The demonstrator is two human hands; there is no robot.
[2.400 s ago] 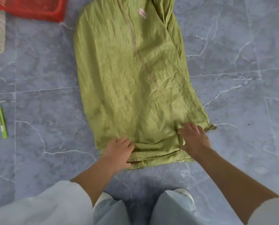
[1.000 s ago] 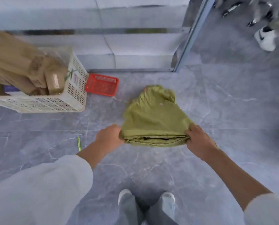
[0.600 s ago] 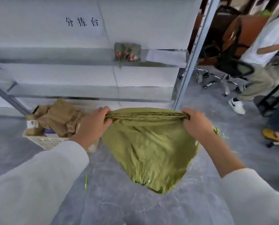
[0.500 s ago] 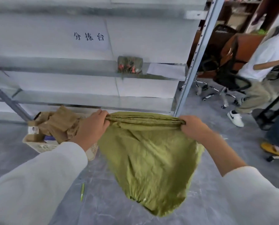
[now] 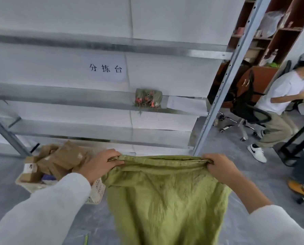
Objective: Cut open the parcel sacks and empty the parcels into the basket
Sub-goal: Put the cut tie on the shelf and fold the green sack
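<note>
Olive-green sack (image 5: 165,197), brown parcels (image 5: 59,158), white perforated basket (image 5: 97,190), grey marbled floor (image 5: 98,221)

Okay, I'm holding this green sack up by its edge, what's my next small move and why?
Probably bring the left hand and right hand together to fold the sack in half: it hangs limp and flat, and parcels already fill the basket.

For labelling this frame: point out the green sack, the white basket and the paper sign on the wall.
green sack (image 5: 165,200), head view, on the crumpled cloth below its gathered top edge.
white basket (image 5: 98,190), head view, on its perforated side wall.
paper sign (image 5: 105,68), head view, on its middle character.
</note>
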